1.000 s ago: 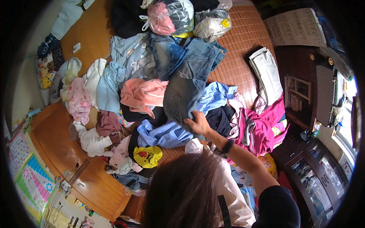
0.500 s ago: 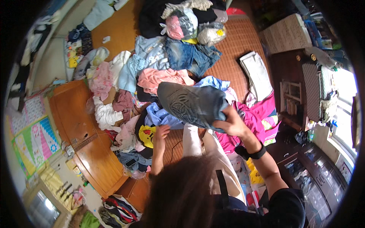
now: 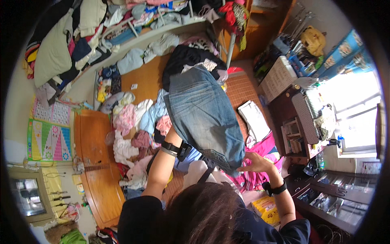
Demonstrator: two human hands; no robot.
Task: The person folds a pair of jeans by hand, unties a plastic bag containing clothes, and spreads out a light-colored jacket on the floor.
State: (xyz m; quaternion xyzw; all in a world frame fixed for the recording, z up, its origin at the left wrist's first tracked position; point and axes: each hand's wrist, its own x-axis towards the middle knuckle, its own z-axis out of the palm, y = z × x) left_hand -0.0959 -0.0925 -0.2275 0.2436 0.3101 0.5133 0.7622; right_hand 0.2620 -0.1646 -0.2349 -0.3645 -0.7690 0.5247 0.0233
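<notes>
A pair of faded blue jeans (image 3: 203,114) is spread out in the air in front of me, above the clothes pile. My right hand (image 3: 256,163) grips the jeans at their lower right corner, with stitched decoration near that end. Behind their left edge goes my left hand (image 3: 174,136); the denim covers its fingers, so its grip does not show. Beneath and around lie a salmon garment (image 3: 163,125), light blue clothes (image 3: 150,112) and a magenta garment (image 3: 270,148). Folded white trousers (image 3: 254,120) rest to the right.
Clothes cover much of the brown mat (image 3: 239,89). A wooden headboard panel (image 3: 95,142) stands at the left, and a heaped clothes rail (image 3: 130,26) at the far left. Dark cabinets (image 3: 333,195) and a bookshelf (image 3: 292,134) line the right. A yellow packet (image 3: 266,207) sits near my right arm.
The jeans have gone from a folded bundle in my right hand to an opened-out sheet of denim. My left hand has moved up and behind them. The view has tilted toward the far side.
</notes>
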